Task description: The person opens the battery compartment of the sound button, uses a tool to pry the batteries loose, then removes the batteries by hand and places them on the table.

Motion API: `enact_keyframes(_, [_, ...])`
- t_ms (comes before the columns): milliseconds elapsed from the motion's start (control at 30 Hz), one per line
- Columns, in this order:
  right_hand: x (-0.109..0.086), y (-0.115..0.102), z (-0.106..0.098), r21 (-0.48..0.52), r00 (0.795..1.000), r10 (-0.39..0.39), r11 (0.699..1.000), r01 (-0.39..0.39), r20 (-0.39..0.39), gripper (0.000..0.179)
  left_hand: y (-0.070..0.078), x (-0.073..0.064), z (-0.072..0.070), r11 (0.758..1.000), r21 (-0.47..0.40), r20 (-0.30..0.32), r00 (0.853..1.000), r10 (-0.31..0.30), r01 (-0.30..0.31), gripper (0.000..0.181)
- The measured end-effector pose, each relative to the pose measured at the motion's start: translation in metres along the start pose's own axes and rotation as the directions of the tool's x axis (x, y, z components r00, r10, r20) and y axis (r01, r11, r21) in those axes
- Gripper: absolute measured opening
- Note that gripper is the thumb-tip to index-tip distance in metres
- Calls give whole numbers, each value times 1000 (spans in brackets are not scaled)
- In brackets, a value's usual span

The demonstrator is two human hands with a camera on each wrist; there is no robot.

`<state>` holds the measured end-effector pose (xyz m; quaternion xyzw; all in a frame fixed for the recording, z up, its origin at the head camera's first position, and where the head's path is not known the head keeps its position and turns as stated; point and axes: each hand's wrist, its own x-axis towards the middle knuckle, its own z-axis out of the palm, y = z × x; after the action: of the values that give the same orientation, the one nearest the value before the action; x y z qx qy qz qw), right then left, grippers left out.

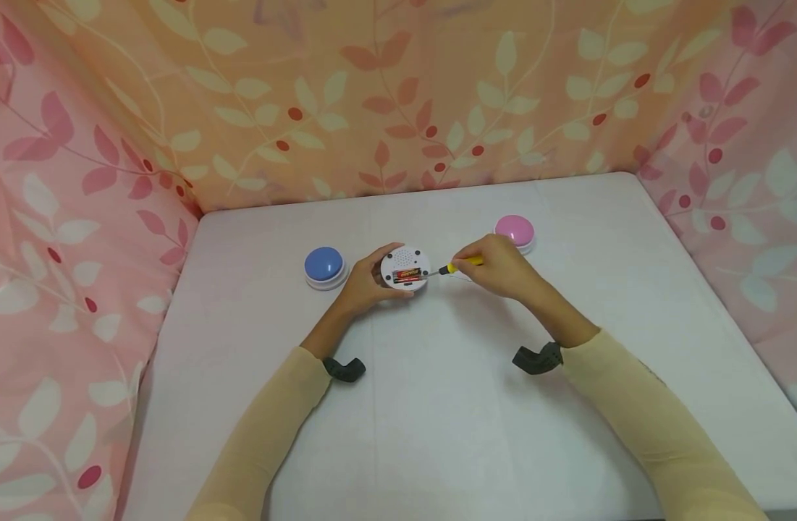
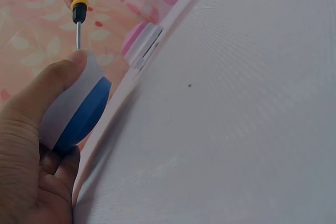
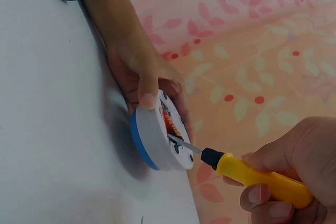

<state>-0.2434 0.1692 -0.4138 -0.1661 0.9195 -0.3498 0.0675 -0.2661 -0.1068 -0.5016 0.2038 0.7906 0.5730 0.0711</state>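
My left hand (image 1: 364,286) grips a round push button (image 1: 405,256) by its sides, its white underside turned up. In the left wrist view the blue dome (image 2: 86,116) faces down toward the table. Red batteries (image 1: 407,275) show in the uncovered slot of the underside. My right hand (image 1: 504,269) holds a screwdriver by its yellow handle (image 3: 257,181). The metal shaft (image 3: 184,144) reaches to the battery slot, its tip right at the end of the batteries. In the right wrist view the left thumb (image 3: 148,90) presses on the button's white rim.
A blue-domed push button (image 1: 323,265) stands just left of my left hand. Behind my right hand stands a pink-domed one (image 1: 515,230). All lie on a white-covered table (image 1: 431,405), with flowered curtains (image 1: 398,94) along its back and sides. Dark mounts (image 1: 538,358) sit at both wrists.
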Motion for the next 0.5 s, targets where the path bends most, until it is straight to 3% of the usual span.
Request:
enact_keyframes(167, [-3,-23,1,-147,998,-60,987,59,-3,21,1,0,1,1000,16,1,1000,-4,4,93])
enact_keyframes(367, [-3,-44,4,-284,997,-79,956,77,7,21,-21,8,4,999,48,-11,1000,-19,20,96])
enact_keyframes(500, [1,-52,7,-322,997,-78,943,82,26,20,-32,10,3,999,48,-15,1000,-8,9,96])
